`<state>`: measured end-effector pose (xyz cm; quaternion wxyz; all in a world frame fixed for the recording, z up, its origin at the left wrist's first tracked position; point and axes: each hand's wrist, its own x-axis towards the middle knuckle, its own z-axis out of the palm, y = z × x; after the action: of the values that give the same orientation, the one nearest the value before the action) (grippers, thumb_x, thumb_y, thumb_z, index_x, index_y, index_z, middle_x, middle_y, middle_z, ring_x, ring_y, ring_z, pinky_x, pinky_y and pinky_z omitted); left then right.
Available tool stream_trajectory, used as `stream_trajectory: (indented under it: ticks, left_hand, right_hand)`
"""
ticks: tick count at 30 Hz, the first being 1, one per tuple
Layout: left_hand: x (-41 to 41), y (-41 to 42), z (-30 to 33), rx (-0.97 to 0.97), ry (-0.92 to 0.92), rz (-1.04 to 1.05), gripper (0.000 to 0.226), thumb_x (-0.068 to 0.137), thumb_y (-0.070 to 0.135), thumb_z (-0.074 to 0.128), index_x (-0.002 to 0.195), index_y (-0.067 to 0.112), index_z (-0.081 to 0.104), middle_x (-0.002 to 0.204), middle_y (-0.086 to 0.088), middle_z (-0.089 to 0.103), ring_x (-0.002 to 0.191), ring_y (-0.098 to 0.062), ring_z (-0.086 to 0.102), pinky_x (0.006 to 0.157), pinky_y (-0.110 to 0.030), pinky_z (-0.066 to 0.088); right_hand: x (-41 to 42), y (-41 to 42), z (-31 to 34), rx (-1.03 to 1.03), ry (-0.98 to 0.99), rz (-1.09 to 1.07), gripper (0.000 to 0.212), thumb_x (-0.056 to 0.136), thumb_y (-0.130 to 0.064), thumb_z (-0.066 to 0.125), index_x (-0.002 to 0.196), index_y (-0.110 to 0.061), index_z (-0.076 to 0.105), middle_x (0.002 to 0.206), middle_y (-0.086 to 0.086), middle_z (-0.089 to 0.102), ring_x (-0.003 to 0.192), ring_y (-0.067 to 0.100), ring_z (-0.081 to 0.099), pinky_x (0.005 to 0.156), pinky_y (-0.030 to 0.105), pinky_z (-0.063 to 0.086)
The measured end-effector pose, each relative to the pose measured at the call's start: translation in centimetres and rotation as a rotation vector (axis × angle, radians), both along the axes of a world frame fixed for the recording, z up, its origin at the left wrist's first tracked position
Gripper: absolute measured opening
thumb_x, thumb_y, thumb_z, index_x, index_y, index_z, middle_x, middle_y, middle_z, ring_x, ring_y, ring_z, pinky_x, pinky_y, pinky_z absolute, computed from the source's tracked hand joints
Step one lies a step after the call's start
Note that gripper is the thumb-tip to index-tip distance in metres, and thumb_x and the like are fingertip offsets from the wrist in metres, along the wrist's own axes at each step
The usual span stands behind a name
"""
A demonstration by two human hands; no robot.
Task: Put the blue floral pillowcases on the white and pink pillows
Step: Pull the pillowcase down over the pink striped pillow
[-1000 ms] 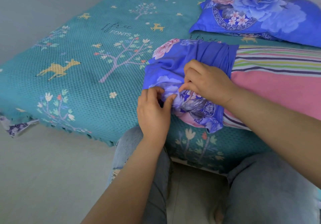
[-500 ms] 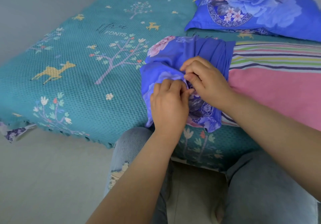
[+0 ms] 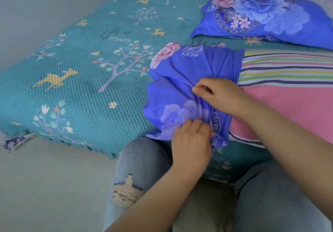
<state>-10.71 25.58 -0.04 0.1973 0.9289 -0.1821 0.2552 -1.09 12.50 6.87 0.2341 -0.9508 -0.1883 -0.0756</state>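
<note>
A blue floral pillowcase (image 3: 182, 80) is bunched over the left end of a pink pillow with coloured stripes (image 3: 292, 91), which lies on the bed's near edge. My left hand (image 3: 192, 140) grips the gathered fabric at the pillow's near corner. My right hand (image 3: 218, 94) pinches folds of the pillowcase further up, beside the pillow's striped edge. A second pillow (image 3: 266, 19), fully inside a blue floral pillowcase, lies at the back right.
The bed wears a teal bedspread (image 3: 86, 73) with deer and tree patterns. My knees in light jeans (image 3: 142, 161) are against the bed's edge. Grey floor lies to the left; a wall stands behind it.
My hands have moved apart: the left went down to the near corner, the right stayed higher on the gathers. The pillowcase has spread wider over the pillow's end.
</note>
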Motion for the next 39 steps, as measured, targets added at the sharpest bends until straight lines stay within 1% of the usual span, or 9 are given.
stream_trajectory:
  ticks: [5, 10, 15, 20, 24, 29, 34, 37, 39]
  left_hand:
    - [1.3, 0.8, -1.9, 0.068, 0.056, 0.063, 0.011, 0.078, 0.027, 0.062, 0.07, 0.02, 0.059, 0.072, 0.0, 0.057, 0.071, -0.026, 0.054, 0.054, -0.035, 0.039]
    - [1.6, 2.2, 0.1, -0.039, 0.037, 0.024, 0.022, 0.087, 0.037, 0.051, 0.076, 0.02, 0.06, 0.074, 0.0, 0.061, 0.073, -0.025, 0.055, 0.058, -0.035, 0.046]
    - [4.5, 5.4, 2.5, -0.343, -0.006, 0.203, 0.032, 0.091, 0.043, 0.046, 0.096, 0.017, 0.063, 0.095, -0.006, 0.064, 0.088, -0.03, 0.056, 0.078, -0.038, 0.042]
    - [12.6, 7.3, 3.6, -0.189, 0.673, 0.289, 0.078, 0.085, 0.069, 0.038, 0.135, 0.01, 0.036, 0.136, -0.018, 0.046, 0.125, -0.039, 0.043, 0.104, -0.045, 0.035]
    - [15.8, 4.5, 5.2, -0.332, 0.721, 0.02, 0.101, 0.066, 0.08, 0.042, 0.142, 0.014, 0.03, 0.143, -0.01, 0.043, 0.13, -0.03, 0.042, 0.107, -0.044, 0.035]
    - [18.5, 2.2, 7.9, -0.115, 0.454, 0.143, 0.042, 0.09, 0.043, 0.053, 0.108, 0.006, 0.057, 0.113, -0.017, 0.062, 0.105, -0.033, 0.057, 0.081, -0.034, 0.042]
    - [16.7, 1.8, 7.9, -0.123, 0.34, 0.095, 0.016, 0.089, 0.021, 0.052, 0.088, 0.011, 0.065, 0.095, -0.015, 0.067, 0.09, -0.033, 0.06, 0.065, -0.029, 0.034]
    - [16.7, 3.2, 9.0, -0.112, 0.217, 0.134, 0.018, 0.089, 0.028, 0.057, 0.079, 0.015, 0.062, 0.089, -0.013, 0.067, 0.086, -0.031, 0.06, 0.064, -0.031, 0.034]
    - [17.1, 4.1, 10.0, -0.068, 0.131, 0.187, 0.021, 0.09, 0.033, 0.056, 0.082, 0.014, 0.063, 0.096, -0.012, 0.064, 0.091, -0.032, 0.059, 0.069, -0.034, 0.04]
  right_hand:
    - [-0.2, 2.8, -0.8, -0.442, -0.061, -0.038, 0.04, 0.087, -0.054, 0.053, 0.105, -0.019, 0.057, 0.113, 0.007, 0.052, 0.113, 0.028, 0.046, 0.094, 0.039, 0.038]
    - [-0.4, 1.0, -1.6, 0.094, -0.14, -0.303, 0.028, 0.094, -0.031, 0.053, 0.086, -0.005, 0.055, 0.096, 0.016, 0.054, 0.09, 0.033, 0.054, 0.074, 0.038, 0.038]
    - [-1.2, 1.7, -2.6, 0.214, -0.094, -0.377, 0.03, 0.099, -0.028, 0.041, 0.088, -0.003, 0.053, 0.1, 0.017, 0.052, 0.095, 0.032, 0.052, 0.077, 0.035, 0.033]
    - [-1.4, 1.3, -1.3, 0.004, 0.074, -0.212, 0.037, 0.101, -0.03, 0.032, 0.069, -0.014, 0.037, 0.094, 0.014, 0.051, 0.101, 0.03, 0.049, 0.086, 0.036, 0.036]
    - [-2.8, 1.0, 1.1, -0.316, 0.323, -0.038, 0.045, 0.101, -0.039, 0.028, 0.062, -0.019, 0.036, 0.078, 0.003, 0.05, 0.083, 0.023, 0.05, 0.072, 0.031, 0.035]
    - [-1.8, 0.2, 4.3, -0.166, 0.438, 0.006, 0.046, 0.098, -0.041, 0.042, 0.061, -0.014, 0.044, 0.06, 0.001, 0.047, 0.058, 0.015, 0.048, 0.063, 0.031, 0.035]
    - [5.9, -4.3, 6.6, 0.115, -0.133, -0.457, 0.041, 0.094, -0.049, 0.044, 0.088, -0.012, 0.062, 0.095, 0.013, 0.061, 0.097, 0.031, 0.056, 0.08, 0.035, 0.042]
    - [8.4, -5.6, 6.1, -0.068, 0.218, -0.516, 0.076, 0.085, -0.074, 0.031, 0.131, -0.016, 0.049, 0.135, 0.014, 0.052, 0.121, 0.031, 0.05, 0.097, 0.038, 0.041]
    - [8.4, -5.5, 5.3, -0.248, 0.259, -0.514, 0.079, 0.084, -0.076, 0.027, 0.136, -0.02, 0.044, 0.139, 0.011, 0.049, 0.122, 0.032, 0.05, 0.095, 0.038, 0.041]
